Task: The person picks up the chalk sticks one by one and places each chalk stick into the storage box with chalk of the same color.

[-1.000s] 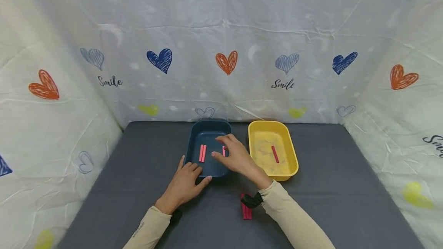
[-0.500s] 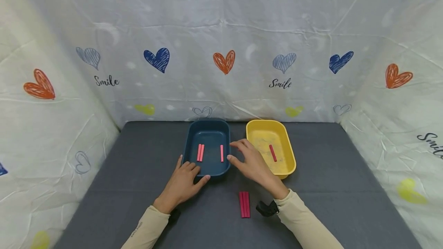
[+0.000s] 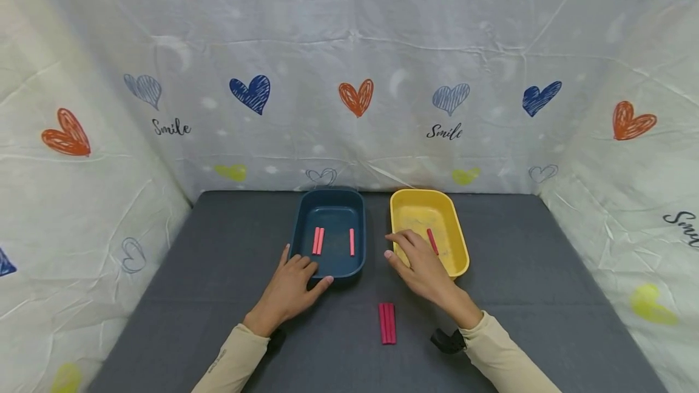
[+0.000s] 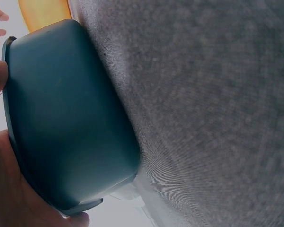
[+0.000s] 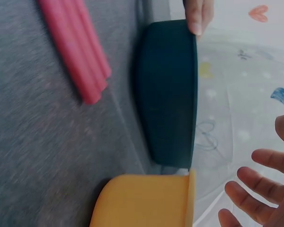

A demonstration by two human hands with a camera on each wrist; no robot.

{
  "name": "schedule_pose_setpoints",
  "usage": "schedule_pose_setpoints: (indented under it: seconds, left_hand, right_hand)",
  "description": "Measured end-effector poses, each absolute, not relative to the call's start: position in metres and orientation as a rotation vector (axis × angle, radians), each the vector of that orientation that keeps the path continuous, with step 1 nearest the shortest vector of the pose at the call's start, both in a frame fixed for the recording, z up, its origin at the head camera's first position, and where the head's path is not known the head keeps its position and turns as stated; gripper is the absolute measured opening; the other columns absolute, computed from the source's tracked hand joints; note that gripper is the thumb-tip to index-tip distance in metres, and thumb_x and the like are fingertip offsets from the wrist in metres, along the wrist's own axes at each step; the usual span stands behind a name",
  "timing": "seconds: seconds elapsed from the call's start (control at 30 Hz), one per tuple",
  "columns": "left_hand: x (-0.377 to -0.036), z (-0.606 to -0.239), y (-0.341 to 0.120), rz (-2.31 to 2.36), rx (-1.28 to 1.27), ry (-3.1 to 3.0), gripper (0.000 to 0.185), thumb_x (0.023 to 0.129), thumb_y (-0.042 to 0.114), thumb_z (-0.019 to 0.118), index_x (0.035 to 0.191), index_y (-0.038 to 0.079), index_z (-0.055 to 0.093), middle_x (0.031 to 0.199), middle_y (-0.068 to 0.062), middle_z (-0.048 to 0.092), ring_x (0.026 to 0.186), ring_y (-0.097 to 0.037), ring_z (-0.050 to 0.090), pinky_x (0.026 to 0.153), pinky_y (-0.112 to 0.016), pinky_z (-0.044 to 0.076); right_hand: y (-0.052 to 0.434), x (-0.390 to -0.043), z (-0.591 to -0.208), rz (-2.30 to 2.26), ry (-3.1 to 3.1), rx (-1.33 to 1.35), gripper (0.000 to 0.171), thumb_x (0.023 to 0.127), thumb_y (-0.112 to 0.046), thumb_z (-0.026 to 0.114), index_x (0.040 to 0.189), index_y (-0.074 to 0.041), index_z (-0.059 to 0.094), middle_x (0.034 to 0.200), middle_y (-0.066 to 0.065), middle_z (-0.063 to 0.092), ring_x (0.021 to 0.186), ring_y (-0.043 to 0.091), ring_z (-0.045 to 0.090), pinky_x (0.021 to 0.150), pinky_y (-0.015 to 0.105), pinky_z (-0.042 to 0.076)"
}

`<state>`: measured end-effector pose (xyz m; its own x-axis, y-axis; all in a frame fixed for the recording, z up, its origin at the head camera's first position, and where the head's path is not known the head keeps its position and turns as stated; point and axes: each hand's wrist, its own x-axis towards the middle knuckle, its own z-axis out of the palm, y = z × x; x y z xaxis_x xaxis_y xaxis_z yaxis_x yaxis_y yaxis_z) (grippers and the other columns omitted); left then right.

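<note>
The grey table (image 3: 240, 223) stretches well past the left hand (image 3: 289, 290) and right hand (image 3: 425, 270) to its side edges. The left hand spreads over the near rim of a blue tray (image 3: 334, 216) holding three pink sticks (image 3: 321, 241); the right hand, fingers apart, is above a yellow tray (image 3: 419, 212) holding one red stick (image 3: 432, 241), with three red sticks (image 3: 387, 324) nearer and leftward.

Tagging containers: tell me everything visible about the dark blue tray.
The dark blue tray is deep, rectangular with rounded corners, smooth and plastic-looking, its walls tapering below a projecting rim. It stands upright on the grey table, apart from and left of the yellow tray. Two pink sticks lie side by side inside at left, a third stick alone at right. The left hand touches its near rim.
</note>
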<state>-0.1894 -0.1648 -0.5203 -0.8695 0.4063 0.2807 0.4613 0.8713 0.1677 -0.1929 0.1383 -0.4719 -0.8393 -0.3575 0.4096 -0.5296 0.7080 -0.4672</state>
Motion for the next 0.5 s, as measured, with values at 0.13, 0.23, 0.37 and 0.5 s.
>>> schedule_pose_setpoints:
  seconds: [0.13, 0.23, 0.37, 0.5]
  left_hand:
    - [-0.189, -0.518, -0.167, -0.33, -0.66, -2.815, 0.045, 0.093, 0.057, 0.057, 0.096, 0.013, 0.069, 0.093, -0.002, 0.065, 0.098, -0.024, 0.059, 0.118, -0.064, 0.02]
    - [-0.188, -0.517, -0.166, -0.324, -0.669, -2.826, 0.048, 0.094, 0.059, 0.053, 0.097, 0.014, 0.068, 0.093, -0.002, 0.064, 0.098, -0.023, 0.059, 0.118, -0.064, 0.02]
    - [-0.188, -0.517, -0.164, -0.333, -0.663, -2.838, 0.049, 0.094, 0.059, 0.053, 0.098, 0.013, 0.069, 0.094, -0.002, 0.065, 0.099, -0.024, 0.059, 0.118, -0.064, 0.018]
    - [-0.189, -0.517, -0.165, -0.329, -0.656, -2.846, 0.049, 0.094, 0.058, 0.054, 0.099, 0.012, 0.069, 0.095, -0.003, 0.065, 0.1, -0.024, 0.059, 0.118, -0.064, 0.018]
  right_hand:
    - [0.145, -0.189, -0.473, 0.82, -2.617, 0.721, 0.035, 0.098, -0.034, 0.059, 0.127, -0.014, 0.062, 0.119, 0.004, 0.062, 0.112, 0.021, 0.059, 0.105, 0.046, 0.045]
    - [0.151, -0.184, -0.475, 0.798, -2.605, 0.723, 0.035, 0.096, -0.032, 0.062, 0.126, -0.013, 0.063, 0.118, 0.004, 0.062, 0.111, 0.021, 0.06, 0.104, 0.047, 0.046]
    - [0.159, -0.178, -0.479, 0.733, -2.595, 0.721, 0.035, 0.095, -0.031, 0.064, 0.124, -0.011, 0.064, 0.116, 0.005, 0.062, 0.107, 0.022, 0.061, 0.093, 0.046, 0.05]
    - [0.166, -0.176, -0.48, 0.699, -2.608, 0.715, 0.034, 0.095, -0.032, 0.063, 0.123, -0.012, 0.064, 0.117, 0.004, 0.062, 0.107, 0.024, 0.061, 0.09, 0.048, 0.05]
